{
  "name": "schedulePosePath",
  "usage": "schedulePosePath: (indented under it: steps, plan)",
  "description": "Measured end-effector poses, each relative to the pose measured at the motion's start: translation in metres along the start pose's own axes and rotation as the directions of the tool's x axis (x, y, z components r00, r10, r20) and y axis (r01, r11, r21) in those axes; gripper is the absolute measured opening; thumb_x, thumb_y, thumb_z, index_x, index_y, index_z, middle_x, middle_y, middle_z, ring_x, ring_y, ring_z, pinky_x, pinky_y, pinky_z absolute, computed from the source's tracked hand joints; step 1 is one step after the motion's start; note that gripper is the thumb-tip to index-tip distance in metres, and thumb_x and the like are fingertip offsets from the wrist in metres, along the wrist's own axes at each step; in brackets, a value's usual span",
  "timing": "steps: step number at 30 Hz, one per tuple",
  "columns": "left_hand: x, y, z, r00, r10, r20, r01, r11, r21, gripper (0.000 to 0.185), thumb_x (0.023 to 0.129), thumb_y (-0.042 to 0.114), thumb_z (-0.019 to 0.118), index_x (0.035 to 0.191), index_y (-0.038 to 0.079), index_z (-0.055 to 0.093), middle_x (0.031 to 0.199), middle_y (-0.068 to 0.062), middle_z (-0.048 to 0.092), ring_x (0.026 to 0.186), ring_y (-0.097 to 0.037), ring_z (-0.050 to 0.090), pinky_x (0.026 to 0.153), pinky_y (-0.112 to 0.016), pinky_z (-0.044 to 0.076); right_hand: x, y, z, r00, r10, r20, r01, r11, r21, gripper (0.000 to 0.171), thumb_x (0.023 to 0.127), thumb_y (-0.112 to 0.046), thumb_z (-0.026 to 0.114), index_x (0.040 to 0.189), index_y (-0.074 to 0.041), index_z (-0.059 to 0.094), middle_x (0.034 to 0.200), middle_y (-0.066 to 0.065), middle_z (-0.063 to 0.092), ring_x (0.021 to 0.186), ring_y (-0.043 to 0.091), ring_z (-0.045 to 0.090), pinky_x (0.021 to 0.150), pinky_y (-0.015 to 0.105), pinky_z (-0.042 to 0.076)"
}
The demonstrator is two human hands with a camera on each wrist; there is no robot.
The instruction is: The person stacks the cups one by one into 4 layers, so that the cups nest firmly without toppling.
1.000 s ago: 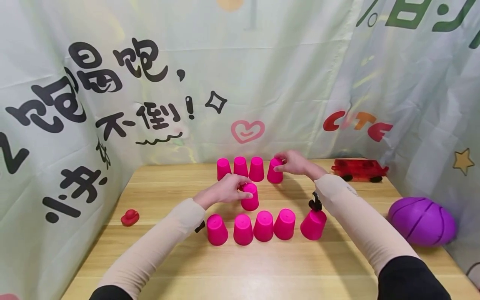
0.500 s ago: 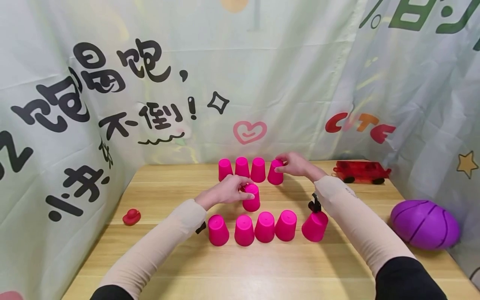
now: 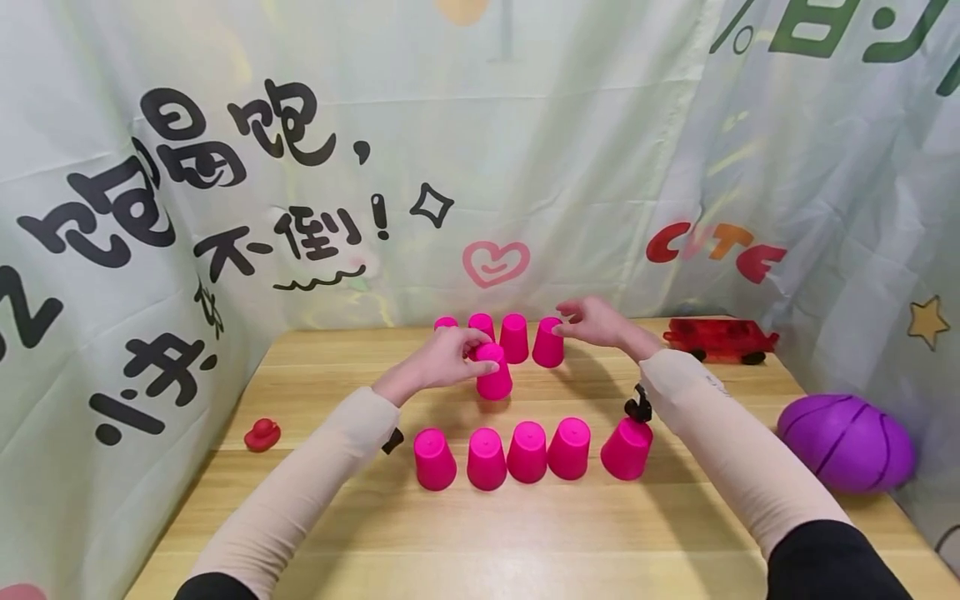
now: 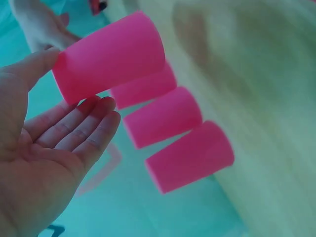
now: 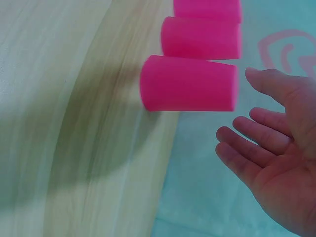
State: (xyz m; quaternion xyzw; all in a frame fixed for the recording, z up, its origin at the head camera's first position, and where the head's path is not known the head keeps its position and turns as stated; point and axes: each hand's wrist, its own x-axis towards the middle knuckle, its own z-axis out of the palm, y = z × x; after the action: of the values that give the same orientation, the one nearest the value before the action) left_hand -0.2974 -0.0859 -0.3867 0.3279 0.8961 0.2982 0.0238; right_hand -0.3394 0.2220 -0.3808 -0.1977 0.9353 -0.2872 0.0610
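My left hand (image 3: 441,360) pinches an upside-down pink cup (image 3: 495,375) near its closed end, thumb on one side and fingers on the other. In the left wrist view that cup (image 4: 111,57) overlaps several pink cups behind it. My right hand (image 3: 600,322) hovers beside the rightmost cup (image 3: 548,344) of the back row, its fingers spread and loosely bent. The right wrist view shows a gap between the right hand (image 5: 281,148) and this cup (image 5: 192,84). The left hand and its cup partly hide the left end of the back row.
A front row of several upside-down pink cups (image 3: 527,452) stands nearer me on the wooden table (image 3: 495,542). A small red toy hat (image 3: 262,434) lies at left. A red toy car (image 3: 720,340) and a purple ball (image 3: 846,443) sit at right. A printed cloth hangs behind.
My left hand has moved its cup farther back and slightly left, toward the back row. My right hand has let go of the back row's rightmost cup and drawn slightly away.
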Motion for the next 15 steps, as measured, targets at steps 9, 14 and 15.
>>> schedulePosePath:
  steps: [9,14,15]
  plan:
    - [0.003,0.001,-0.033,0.993,-0.103,-0.051,0.1,0.993,-0.064,0.047,0.093,0.03,0.081,0.128,0.0,0.07,0.106,-0.01,0.076,0.092,-0.022,0.07,0.08,-0.032,0.059,-0.033,-0.018,-0.015,0.994,-0.084,-0.07,0.083,0.996,-0.023,0.051,0.099,-0.023,0.072,0.14,0.006,0.062,0.135,0.027,0.069,0.121,0.042,0.069,0.102,0.056,0.057]
    - [0.004,-0.005,-0.048,0.988,-0.121,-0.101,0.113,0.99,-0.082,0.043,0.093,0.027,0.081,0.125,0.0,0.071,0.105,-0.012,0.076,0.094,-0.025,0.071,0.082,-0.035,0.061,-0.059,-0.024,-0.017,0.99,-0.091,-0.103,0.091,0.996,-0.006,0.047,0.099,-0.027,0.073,0.137,0.001,0.067,0.131,0.023,0.072,0.119,0.039,0.07,0.103,0.057,0.056]
    - [0.004,-0.006,-0.051,0.986,-0.121,-0.114,0.112,0.99,-0.086,0.043,0.093,0.026,0.08,0.126,-0.001,0.07,0.105,-0.013,0.076,0.095,-0.026,0.071,0.082,-0.036,0.061,-0.065,-0.025,-0.017,0.991,-0.083,-0.107,0.084,0.996,0.004,0.047,0.099,-0.028,0.073,0.137,0.001,0.067,0.131,0.022,0.072,0.119,0.038,0.07,0.103,0.057,0.056]
